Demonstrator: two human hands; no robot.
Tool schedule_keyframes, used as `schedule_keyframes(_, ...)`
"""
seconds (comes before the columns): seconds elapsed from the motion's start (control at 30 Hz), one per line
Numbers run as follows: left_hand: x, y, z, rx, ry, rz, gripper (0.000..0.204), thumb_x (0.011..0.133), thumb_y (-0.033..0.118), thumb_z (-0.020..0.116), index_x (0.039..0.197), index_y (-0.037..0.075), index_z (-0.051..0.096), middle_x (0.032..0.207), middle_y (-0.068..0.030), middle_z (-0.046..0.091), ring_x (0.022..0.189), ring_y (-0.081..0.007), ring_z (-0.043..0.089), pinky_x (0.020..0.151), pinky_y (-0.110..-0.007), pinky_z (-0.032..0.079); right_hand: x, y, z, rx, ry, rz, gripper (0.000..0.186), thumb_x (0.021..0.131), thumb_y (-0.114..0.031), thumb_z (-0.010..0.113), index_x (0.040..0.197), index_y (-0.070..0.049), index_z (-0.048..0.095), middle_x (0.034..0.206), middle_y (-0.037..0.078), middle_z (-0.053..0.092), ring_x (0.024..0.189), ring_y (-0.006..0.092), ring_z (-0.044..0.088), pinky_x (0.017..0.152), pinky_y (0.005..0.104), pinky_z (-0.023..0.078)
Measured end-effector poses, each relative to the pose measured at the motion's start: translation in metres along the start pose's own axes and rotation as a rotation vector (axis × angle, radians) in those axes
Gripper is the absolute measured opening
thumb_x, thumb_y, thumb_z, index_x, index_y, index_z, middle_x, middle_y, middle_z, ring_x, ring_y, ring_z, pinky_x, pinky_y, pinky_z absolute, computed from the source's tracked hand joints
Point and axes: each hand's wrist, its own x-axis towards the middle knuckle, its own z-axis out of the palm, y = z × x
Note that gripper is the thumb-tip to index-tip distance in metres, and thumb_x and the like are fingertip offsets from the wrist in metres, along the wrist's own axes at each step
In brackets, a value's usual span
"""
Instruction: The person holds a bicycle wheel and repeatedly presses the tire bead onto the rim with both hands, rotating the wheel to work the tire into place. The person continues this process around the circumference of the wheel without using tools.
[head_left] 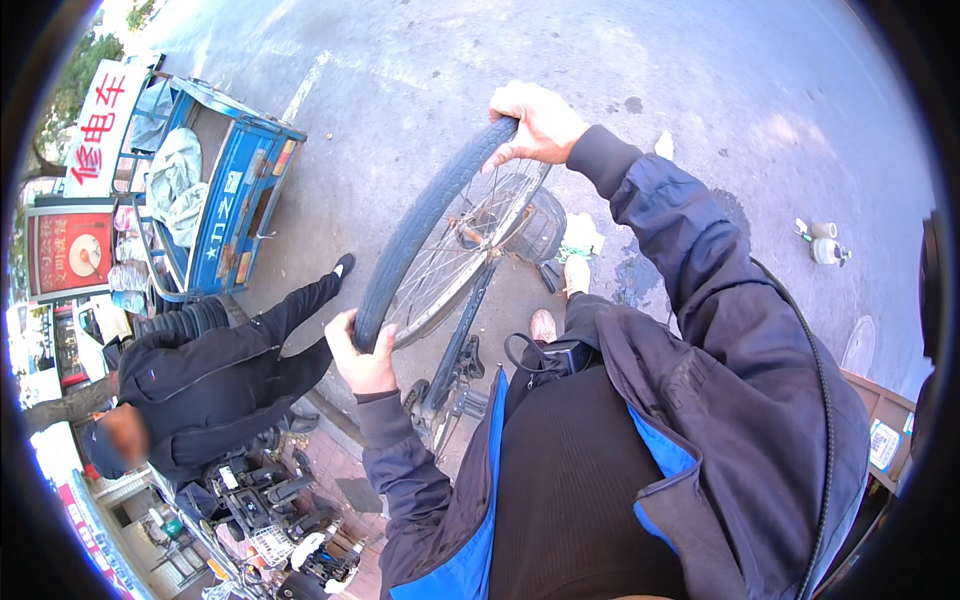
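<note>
A bicycle wheel (483, 243) with a black tyre (405, 250) stands tilted in front of me. My left hand (362, 360) is closed round the tyre's lower left side, thumb on the inner side. At the upper right end of the tyre, my right hand (535, 125) grips with the thumb inside the rim. Spokes and hub show between the hands. Beneath and behind the wheel are a dark bicycle frame (465, 345) and a wire basket (540, 225). Whether the wheel is fixed in the frame, I cannot tell.
At the left stands a person in dark clothes (215, 385). A blue cargo tricycle (225, 200) is parked beyond, near stacked tyres (185, 320). Parked scooters (265, 510) fill the lower left. Small containers (824, 243) sit on the road at the right.
</note>
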Motion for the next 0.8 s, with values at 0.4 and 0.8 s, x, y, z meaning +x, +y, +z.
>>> schedule_keyframes(0.4,0.041,0.064,0.043,0.043,0.079,0.075,0.038,0.084,0.012,0.093,0.110,0.002,0.068,0.107,-0.0117,0.062,0.101,-0.0293,0.062,0.094,-0.040,0.050,-0.016,0.010,0.007,0.070,0.138,0.009,0.076,0.072,-0.059,0.096,0.118,-0.006,0.068,0.117,0.016,0.063,0.113,0.0370,0.061,0.103,0.0481,0.050)
schedule_keyframes(0.8,-0.015,-0.002,0.004,-0.139,0.081,-0.187,0.036,0.098,0.016,0.082,0.123,0.001,0.062,0.115,-0.0065,0.057,0.107,-0.0188,0.057,0.102,-0.037,0.047,-0.019,0.023,0.022,0.136,0.212,0.021,0.078,0.065,-0.058,0.100,0.111,-0.005,0.065,0.112,0.014,0.061,0.112,0.0357,0.059,0.100,0.0462,0.050)
